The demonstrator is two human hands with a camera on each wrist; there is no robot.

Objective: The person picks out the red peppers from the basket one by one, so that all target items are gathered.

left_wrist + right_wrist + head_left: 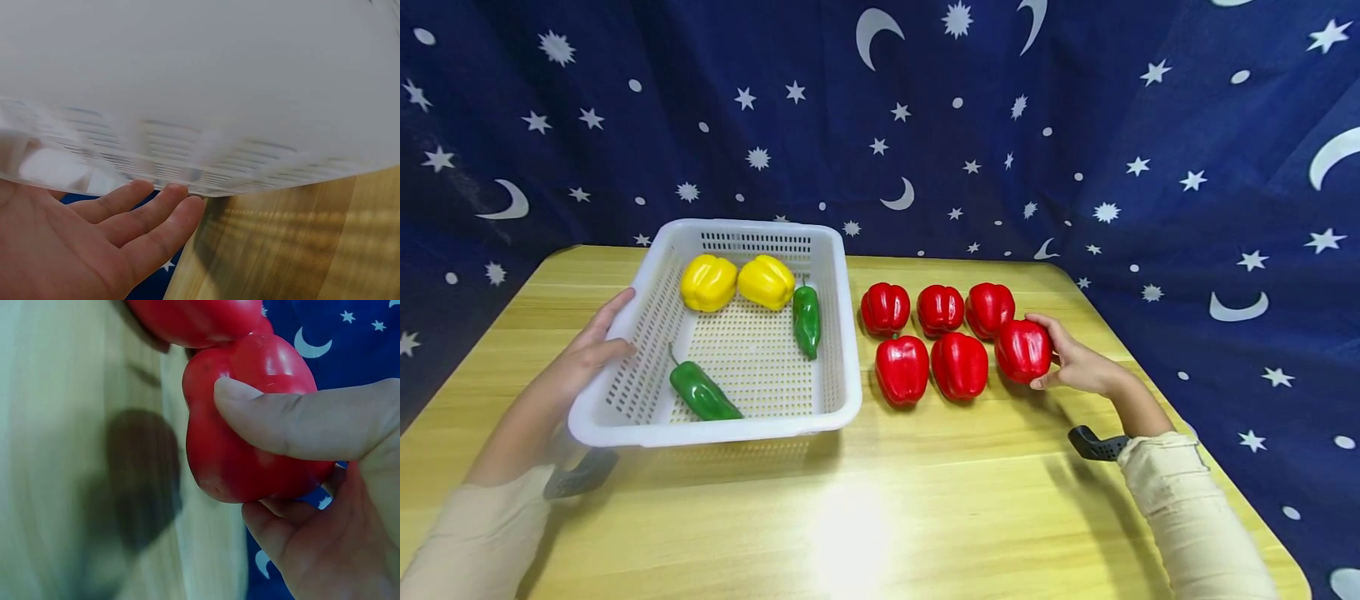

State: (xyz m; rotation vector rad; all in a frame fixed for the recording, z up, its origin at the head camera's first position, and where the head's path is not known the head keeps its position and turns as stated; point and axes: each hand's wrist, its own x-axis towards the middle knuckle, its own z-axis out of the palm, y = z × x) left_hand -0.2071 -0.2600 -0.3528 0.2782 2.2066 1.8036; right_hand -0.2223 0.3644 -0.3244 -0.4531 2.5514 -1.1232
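Observation:
My left hand [578, 360] grips the left rim of a white plastic basket [715, 433], thumb over the edge. In the left wrist view its fingers [159, 240] lie against the basket's underside, and wood shows below the basket. Inside are two yellow bell peppers [708, 283] at the back, one green chili pepper [807, 321] at the right and another green chili pepper [702, 390] at the front. My right hand [1078, 364] holds a red bell pepper [1023, 351] between thumb and fingers, at the right end of the front row. Its shadow falls on the wood in the right wrist view.
Several other red bell peppers [959, 367] stand in two rows right of the basket, close beside the held one. The wooden table [925, 500] ends at the back against a dark blue curtain [820, 133] with stars and moons.

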